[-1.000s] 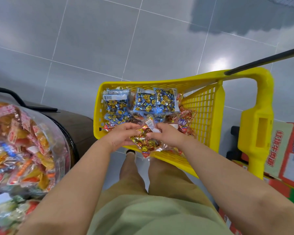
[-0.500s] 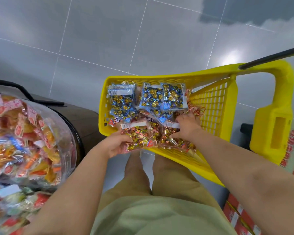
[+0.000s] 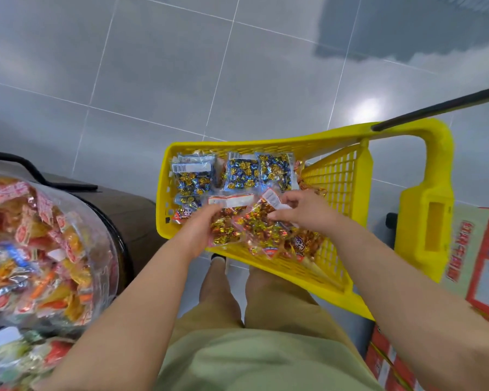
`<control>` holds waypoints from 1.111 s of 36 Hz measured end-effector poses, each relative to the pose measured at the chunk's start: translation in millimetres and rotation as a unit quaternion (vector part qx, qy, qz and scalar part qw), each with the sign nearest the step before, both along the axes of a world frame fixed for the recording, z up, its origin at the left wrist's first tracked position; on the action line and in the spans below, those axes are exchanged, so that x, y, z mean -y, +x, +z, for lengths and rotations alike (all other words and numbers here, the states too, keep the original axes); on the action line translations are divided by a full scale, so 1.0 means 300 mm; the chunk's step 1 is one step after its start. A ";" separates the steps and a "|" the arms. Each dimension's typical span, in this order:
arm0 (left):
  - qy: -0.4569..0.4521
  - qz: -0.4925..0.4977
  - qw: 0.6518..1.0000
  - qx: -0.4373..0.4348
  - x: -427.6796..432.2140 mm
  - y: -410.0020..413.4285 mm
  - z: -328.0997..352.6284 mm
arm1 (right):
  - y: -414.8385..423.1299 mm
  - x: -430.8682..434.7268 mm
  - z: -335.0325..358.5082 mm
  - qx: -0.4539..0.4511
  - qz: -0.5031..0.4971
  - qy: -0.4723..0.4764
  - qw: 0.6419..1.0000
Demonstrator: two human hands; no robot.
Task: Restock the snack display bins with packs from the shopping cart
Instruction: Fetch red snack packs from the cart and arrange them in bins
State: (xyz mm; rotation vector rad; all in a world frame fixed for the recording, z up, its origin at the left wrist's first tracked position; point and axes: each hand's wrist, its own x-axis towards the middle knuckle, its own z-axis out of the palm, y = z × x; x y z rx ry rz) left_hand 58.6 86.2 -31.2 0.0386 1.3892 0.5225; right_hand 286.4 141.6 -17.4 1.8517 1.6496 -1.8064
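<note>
Head: left grip (image 3: pixel 199 235), right grip (image 3: pixel 305 211) hold packs (image 3: pixel 254 225)

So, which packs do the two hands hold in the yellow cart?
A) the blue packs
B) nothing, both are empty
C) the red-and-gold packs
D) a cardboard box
C: the left hand and the right hand both grip red-and-gold packs at the near side of the yellow cart, while the blue packs lie beyond them at its far side.
</note>
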 end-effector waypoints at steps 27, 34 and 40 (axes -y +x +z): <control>0.003 0.026 0.995 -0.095 0.155 -0.072 -0.100 | 0.025 -0.017 -0.357 0.146 -0.373 -0.096 0.911; -0.009 0.064 0.991 -0.114 0.174 -0.063 -0.081 | 0.015 0.003 -0.291 0.213 -0.244 0.000 0.946; 0.009 0.067 0.992 -0.111 0.159 -0.015 -0.041 | 0.021 0.082 -0.160 0.138 -0.440 0.035 0.886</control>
